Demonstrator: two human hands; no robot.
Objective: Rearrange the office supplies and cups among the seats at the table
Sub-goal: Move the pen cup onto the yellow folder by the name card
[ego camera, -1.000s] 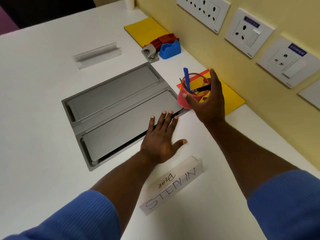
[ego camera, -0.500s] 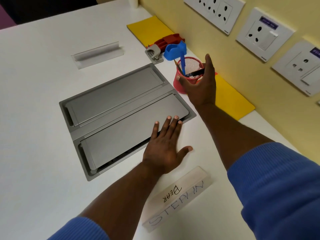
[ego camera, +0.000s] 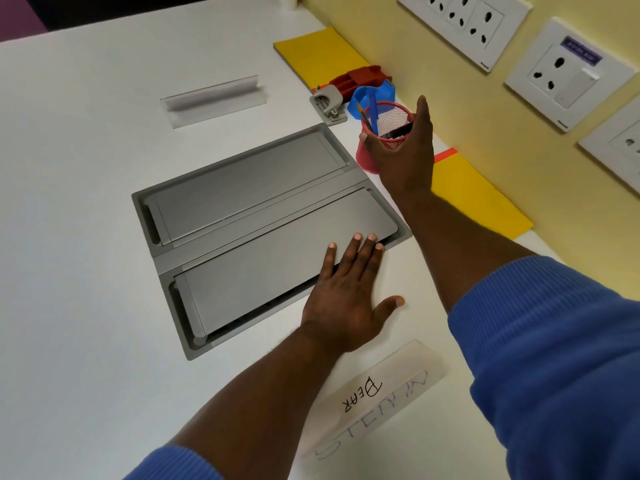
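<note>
A red mesh pen cup (ego camera: 366, 154) with a blue pen and a pencil in it stands on the white table, just in front of the blue tape dispenser (ego camera: 378, 93). My right hand (ego camera: 406, 157) wraps around the cup, thumb on its left rim and fingers on the right side. My left hand (ego camera: 346, 299) lies flat and spread, fingertips on the grey cable box lid (ego camera: 249, 216). A red stapler (ego camera: 360, 77) and a grey hole punch (ego camera: 327, 105) sit beside the dispenser. One yellow pad (ego camera: 318, 57) lies far, another yellow pad (ego camera: 479, 199) near the wall.
A clear name holder with handwriting (ego camera: 377, 396) lies near me and an unmarked name holder (ego camera: 213, 98) lies across the table. White wall sockets (ego camera: 568, 71) line the yellow wall on the right. A white cup (ego camera: 289, 0) shows at the top edge.
My right hand has moved the red cup off the near yellow pad and away from me, to beside the blue tape dispenser. The left hand stays flat.
</note>
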